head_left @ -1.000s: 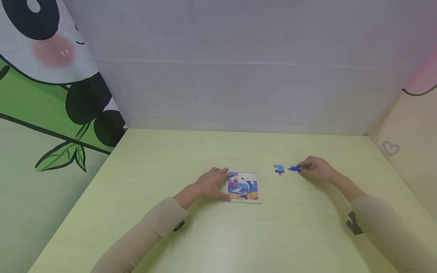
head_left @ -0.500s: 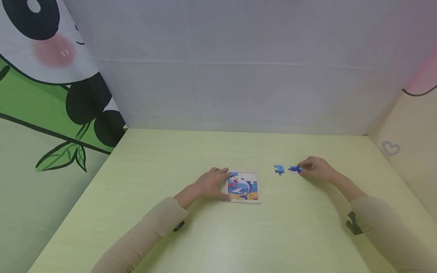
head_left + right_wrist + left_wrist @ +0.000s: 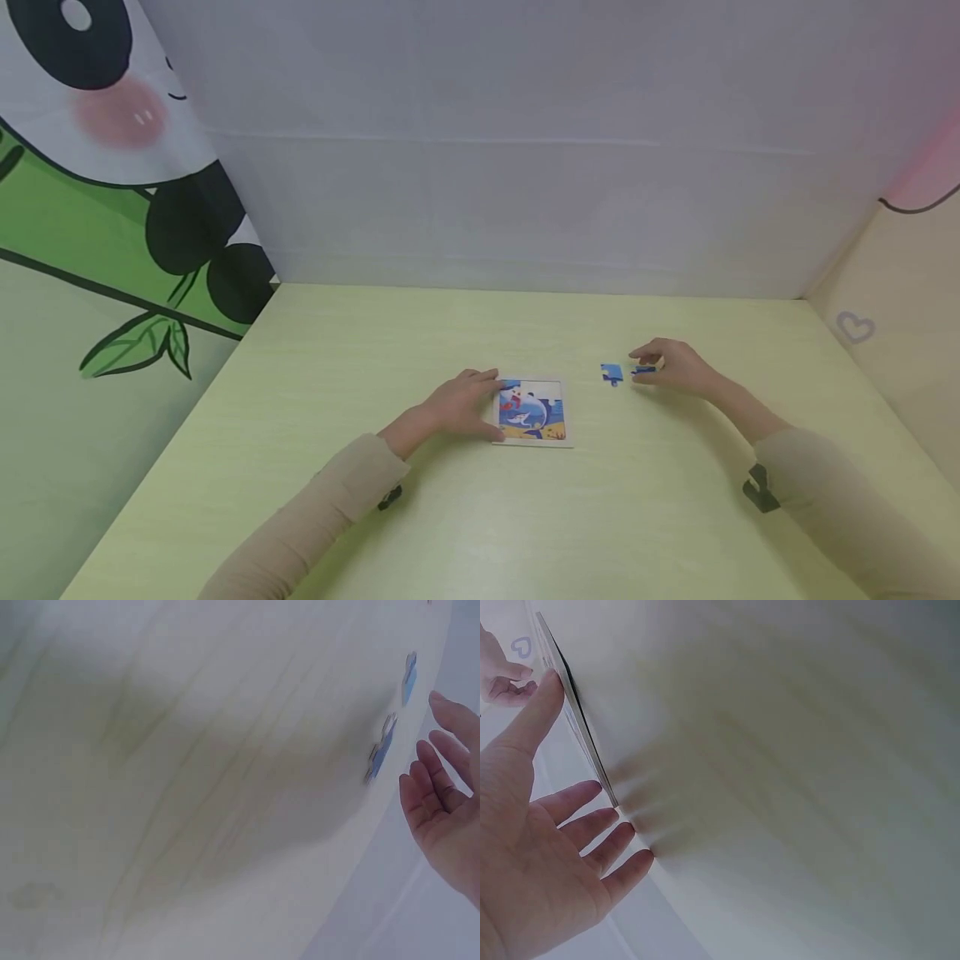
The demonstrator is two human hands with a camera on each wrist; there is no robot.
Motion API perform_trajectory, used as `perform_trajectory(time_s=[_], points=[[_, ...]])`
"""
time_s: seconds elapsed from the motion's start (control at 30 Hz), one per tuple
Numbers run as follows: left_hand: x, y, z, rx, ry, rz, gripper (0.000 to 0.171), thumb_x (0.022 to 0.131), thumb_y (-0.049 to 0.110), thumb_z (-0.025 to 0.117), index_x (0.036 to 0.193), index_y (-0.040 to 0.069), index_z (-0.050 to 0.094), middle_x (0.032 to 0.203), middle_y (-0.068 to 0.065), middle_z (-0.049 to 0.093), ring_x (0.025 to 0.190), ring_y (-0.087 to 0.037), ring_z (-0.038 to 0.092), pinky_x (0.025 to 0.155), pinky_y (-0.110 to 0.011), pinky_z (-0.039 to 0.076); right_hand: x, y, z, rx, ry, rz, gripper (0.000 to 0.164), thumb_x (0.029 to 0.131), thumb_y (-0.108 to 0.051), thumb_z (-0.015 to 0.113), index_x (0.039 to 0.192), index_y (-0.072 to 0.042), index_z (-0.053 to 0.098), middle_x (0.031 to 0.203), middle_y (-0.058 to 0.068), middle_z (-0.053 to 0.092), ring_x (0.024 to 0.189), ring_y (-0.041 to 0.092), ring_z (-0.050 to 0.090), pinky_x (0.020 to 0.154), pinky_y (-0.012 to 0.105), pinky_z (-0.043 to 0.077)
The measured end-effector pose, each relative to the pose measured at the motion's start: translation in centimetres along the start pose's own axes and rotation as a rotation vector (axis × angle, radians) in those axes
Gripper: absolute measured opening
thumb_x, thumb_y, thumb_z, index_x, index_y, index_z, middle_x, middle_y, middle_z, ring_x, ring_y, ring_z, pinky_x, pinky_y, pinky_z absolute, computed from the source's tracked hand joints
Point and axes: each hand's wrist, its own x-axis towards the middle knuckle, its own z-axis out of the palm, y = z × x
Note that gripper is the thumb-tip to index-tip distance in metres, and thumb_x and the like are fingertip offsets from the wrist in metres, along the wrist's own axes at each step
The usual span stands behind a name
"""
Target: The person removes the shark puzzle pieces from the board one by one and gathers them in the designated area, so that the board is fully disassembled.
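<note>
A square jigsaw puzzle (image 3: 532, 412) with a sea picture lies in its pale tray on the table; its upper right shows bare white. My left hand (image 3: 465, 406) rests along the tray's left side, thumb at the near corner and forefinger at the far corner, fingers fairly straight. Right of the tray lies a light blue puzzle piece (image 3: 611, 372). A darker blue puzzle piece (image 3: 382, 749) lies beside it, partly hidden by my right hand (image 3: 675, 367) in the head view. In the right wrist view, this hand's loosely bent fingers hover apart from both pieces.
The pale yellow-green table (image 3: 480, 525) extends around the hands. A plain grey wall (image 3: 480, 208) rises along its back edge. Printed side panels stand left and right, the left one with a panda drawing (image 3: 112, 108). Dark straps show at both sleeve cuffs.
My right hand has let go of the darker blue piece's right end and shifted slightly left above it, fingers spreading. The left hand and the tray hold still.
</note>
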Motion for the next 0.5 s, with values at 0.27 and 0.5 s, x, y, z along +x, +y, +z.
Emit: perform_trajectory(time_s=[0.27, 0.5], points=[[-0.1, 0.0, -0.1, -0.037, 0.01, -0.018, 0.082, 0.071, 0.047, 0.072, 0.134, 0.004, 0.043, 0.144, -0.013, 0.032, 0.129, -0.03, 0.032, 0.102, -0.044, 0.033, 2.4, -3.4, 2.4, 0.076, -0.033, -0.058, 0.037, 0.078, -0.012, 0.07, 0.108, 0.007, 0.062, 0.093, 0.014, 0.062, 0.084, 0.026, 0.056, 0.063, 0.026, 0.049], [-0.2, 0.4, -0.4, -0.049, 0.002, -0.036, 0.079, 0.075, 0.047, 0.069, 0.135, 0.003, 0.041, 0.143, -0.012, 0.034, 0.129, -0.03, 0.032, 0.103, -0.043, 0.032, 4.5, -6.1, 4.9, 0.076, -0.048, -0.05, 0.037, 0.078, -0.017, 0.071, 0.108, 0.004, 0.063, 0.092, 0.01, 0.065, 0.084, 0.021, 0.057, 0.066, 0.027, 0.049]])
